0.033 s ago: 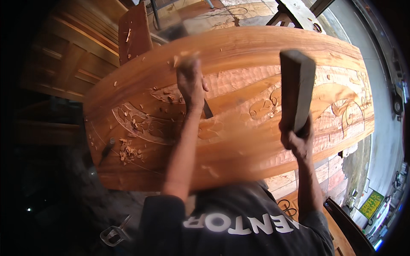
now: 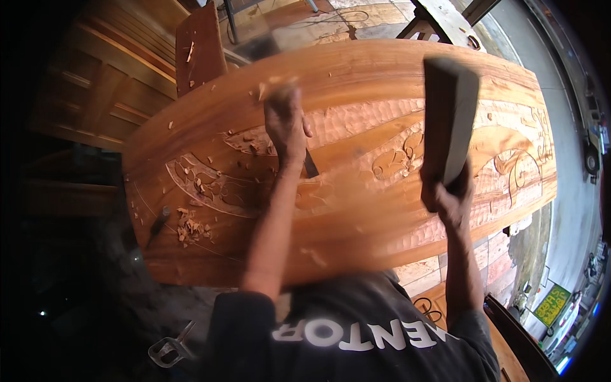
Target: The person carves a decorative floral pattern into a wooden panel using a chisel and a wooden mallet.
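A wide reddish wooden panel [image 2: 356, 70] with carved floral relief lies across in front of me. My left hand [image 2: 284, 124] is closed around a chisel [image 2: 310, 165]; its dark blade pokes out below the hand against the carved band. My right hand [image 2: 447, 197] grips the lower end of a dark rectangular wooden mallet block [image 2: 449, 114], held up above the panel to the right of the chisel.
Wood chips [image 2: 189, 226] lie scattered on the panel's left part. A second dark tool [image 2: 158, 223] rests near the left edge. A metal clamp [image 2: 168, 349] lies on the floor below. Wooden boards [image 2: 200, 44] and furniture stand behind.
The mallet and my right hand have risen a little and shifted slightly right. My left hand and the chisel stay in place.
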Tool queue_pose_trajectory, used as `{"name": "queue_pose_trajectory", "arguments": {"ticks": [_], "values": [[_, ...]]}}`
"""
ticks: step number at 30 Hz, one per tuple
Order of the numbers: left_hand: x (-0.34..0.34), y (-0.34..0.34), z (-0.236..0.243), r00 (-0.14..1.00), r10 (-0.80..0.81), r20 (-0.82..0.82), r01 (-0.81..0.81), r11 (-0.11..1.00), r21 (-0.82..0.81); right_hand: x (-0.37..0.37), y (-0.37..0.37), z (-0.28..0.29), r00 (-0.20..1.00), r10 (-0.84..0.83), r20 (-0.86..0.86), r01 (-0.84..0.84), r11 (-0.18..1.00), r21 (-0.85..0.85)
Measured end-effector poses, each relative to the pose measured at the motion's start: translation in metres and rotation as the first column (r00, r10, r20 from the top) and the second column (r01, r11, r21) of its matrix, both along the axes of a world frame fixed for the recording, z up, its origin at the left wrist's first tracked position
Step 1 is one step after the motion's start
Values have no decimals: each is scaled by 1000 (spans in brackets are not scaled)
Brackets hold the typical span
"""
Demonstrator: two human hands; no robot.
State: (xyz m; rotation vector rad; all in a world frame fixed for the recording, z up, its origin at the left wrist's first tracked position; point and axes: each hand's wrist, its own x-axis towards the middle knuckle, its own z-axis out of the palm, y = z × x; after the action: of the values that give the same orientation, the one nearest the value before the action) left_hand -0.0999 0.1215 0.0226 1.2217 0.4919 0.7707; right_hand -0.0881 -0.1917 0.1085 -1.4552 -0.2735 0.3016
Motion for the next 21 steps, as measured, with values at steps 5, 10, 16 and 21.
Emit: {"name": "queue_pose_trajectory", "arguments": {"ticks": [5, 10, 16, 21], "values": [[8, -12, 3, 999, -50, 6, 50, 999, 16, 107, 112, 38, 926, -121, 358, 183, 972, -145], [5, -1, -15, 994, -111, 6, 111, 994, -13, 167, 178, 2, 395, 847, 356, -53, 408, -911], [13, -6, -24, 991, -97, -88, 98, 995, 10, 184, 191, 0, 723, 567, 394, -158, 692, -705], [2, 0, -29, 991, -102, -87, 103, 995, 8, 168, 190, 10, 366, 884, 291, -141, 362, -921]]}}
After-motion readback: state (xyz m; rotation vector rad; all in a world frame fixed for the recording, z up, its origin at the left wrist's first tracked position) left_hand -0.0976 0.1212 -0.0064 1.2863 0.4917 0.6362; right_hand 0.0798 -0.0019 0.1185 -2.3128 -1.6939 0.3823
